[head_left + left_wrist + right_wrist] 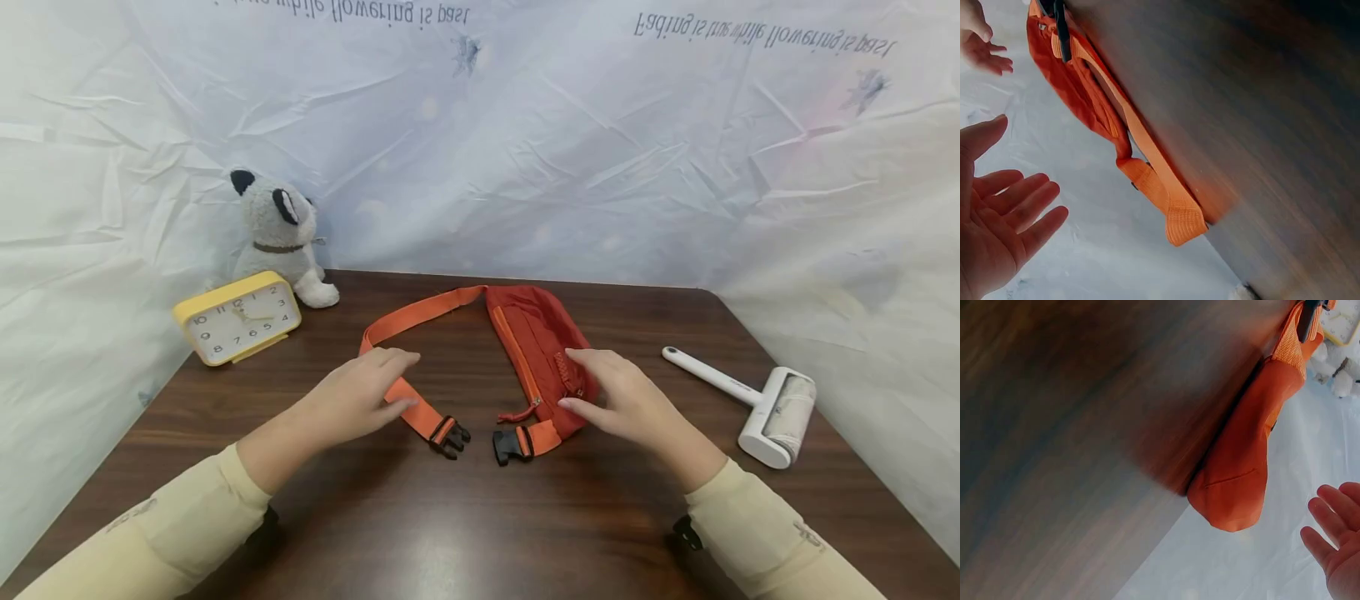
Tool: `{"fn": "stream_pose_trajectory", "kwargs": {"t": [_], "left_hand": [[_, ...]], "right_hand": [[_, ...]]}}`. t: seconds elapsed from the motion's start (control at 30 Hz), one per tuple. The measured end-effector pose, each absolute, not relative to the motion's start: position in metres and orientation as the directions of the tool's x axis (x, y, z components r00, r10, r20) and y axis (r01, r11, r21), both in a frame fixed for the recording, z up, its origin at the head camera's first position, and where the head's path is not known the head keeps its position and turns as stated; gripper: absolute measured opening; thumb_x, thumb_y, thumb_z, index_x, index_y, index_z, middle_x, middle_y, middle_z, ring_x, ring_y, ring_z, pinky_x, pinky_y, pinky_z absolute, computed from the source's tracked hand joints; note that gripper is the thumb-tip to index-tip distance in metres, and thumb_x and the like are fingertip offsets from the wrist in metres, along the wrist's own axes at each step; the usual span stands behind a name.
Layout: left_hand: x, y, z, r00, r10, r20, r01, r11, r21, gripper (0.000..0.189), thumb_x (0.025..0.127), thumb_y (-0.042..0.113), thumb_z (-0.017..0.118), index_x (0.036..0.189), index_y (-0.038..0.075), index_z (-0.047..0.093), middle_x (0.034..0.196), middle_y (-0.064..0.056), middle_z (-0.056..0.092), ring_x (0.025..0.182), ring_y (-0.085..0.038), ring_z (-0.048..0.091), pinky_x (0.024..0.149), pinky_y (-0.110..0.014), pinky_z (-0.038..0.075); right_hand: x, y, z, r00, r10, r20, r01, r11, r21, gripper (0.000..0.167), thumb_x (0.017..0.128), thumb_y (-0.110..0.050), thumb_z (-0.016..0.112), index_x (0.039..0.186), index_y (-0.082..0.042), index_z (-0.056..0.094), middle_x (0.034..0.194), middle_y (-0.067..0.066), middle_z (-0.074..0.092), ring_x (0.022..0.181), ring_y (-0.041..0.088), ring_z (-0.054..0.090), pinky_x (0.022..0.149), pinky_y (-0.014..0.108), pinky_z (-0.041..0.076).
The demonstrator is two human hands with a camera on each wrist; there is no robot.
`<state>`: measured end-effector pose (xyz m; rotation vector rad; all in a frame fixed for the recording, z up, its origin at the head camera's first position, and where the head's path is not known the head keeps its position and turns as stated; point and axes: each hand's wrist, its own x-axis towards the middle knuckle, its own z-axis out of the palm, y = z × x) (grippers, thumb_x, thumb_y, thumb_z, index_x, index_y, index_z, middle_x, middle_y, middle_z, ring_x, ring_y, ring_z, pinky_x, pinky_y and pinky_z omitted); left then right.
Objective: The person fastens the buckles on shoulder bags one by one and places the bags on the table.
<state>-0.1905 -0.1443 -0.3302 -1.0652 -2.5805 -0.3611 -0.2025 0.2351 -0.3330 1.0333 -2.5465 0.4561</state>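
A red waist bag (pixel 534 346) lies on the table with its orange strap (pixel 423 312) looped out to the left. Its black buckle is unclipped: the prong half (pixel 450 437) ends the strap, and the socket half (pixel 513 445) sits by the bag, a small gap between them. My left hand (pixel 358 395) hovers above the strap's left bend, fingers relaxed and holding nothing. Over the bag's right side is my right hand (pixel 628 397), thumb and fingers apart, also holding nothing. The wrist views show both the left palm (pixel 997 225) and the right palm (pixel 1344 544) bare and raised off the table.
At the left edge stands a yellow alarm clock (pixel 238 318), with a grey-white plush dog (pixel 279 233) behind it. A white lint roller (pixel 757 403) lies on the right of the dark wooden table (pixel 450 533). Printed pale cloth (pixel 525 150) hangs around the back and sides.
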Motion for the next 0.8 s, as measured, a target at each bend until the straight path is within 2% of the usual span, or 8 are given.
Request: {"fn": "stream_pose_trajectory", "kwargs": {"t": [0.17, 0.4, 0.7, 0.8], "left_hand": [[-0.19, -0.141, -0.332, -0.669, 0.643, 0.372, 0.726, 0.673, 0.143, 0.054, 0.081, 0.023, 0.075, 0.124, -0.001, 0.054, 0.12, -0.014, 0.057, 0.113, -0.027, 0.053, 0.089, -0.042, 0.046], [-0.193, -0.137, -0.338, -0.64, 0.676, 0.366, 0.757, 0.635, 0.153, 0.054, 0.078, 0.019, 0.078, 0.122, -0.002, 0.055, 0.118, -0.013, 0.058, 0.11, -0.025, 0.054, 0.088, -0.04, 0.047], [-0.192, -0.131, -0.341, -0.649, 0.711, 0.27, 0.761, 0.615, 0.208, 0.06, 0.073, 0.03, 0.082, 0.119, 0.0, 0.057, 0.113, -0.009, 0.058, 0.103, -0.022, 0.055, 0.083, -0.037, 0.048], [-0.192, -0.129, -0.343, -0.641, 0.727, 0.248, 0.768, 0.6, 0.224, 0.059, 0.073, 0.032, 0.082, 0.117, 0.001, 0.057, 0.112, -0.009, 0.058, 0.102, -0.021, 0.055, 0.082, -0.036, 0.049]], "right_hand": [[-0.202, 0.231, -0.333, -0.679, -0.603, 0.419, -0.72, 0.658, -0.219, 0.059, 0.082, -0.032, 0.073, 0.131, -0.005, 0.052, 0.125, 0.011, 0.056, 0.112, 0.025, 0.053, 0.09, 0.046, 0.044], [-0.2, 0.224, -0.334, -0.676, -0.617, 0.403, -0.732, 0.626, -0.268, 0.054, 0.082, -0.03, 0.074, 0.126, -0.004, 0.056, 0.121, 0.01, 0.059, 0.107, 0.023, 0.058, 0.085, 0.042, 0.049], [-0.201, 0.216, -0.34, -0.659, -0.658, 0.363, -0.752, 0.592, -0.29, 0.045, 0.082, -0.026, 0.074, 0.119, -0.006, 0.061, 0.115, 0.005, 0.062, 0.106, 0.019, 0.058, 0.086, 0.039, 0.049], [-0.201, 0.214, -0.342, -0.656, -0.671, 0.345, -0.755, 0.578, -0.311, 0.042, 0.083, -0.025, 0.073, 0.118, -0.004, 0.061, 0.113, 0.007, 0.063, 0.103, 0.021, 0.06, 0.084, 0.04, 0.05]]}}
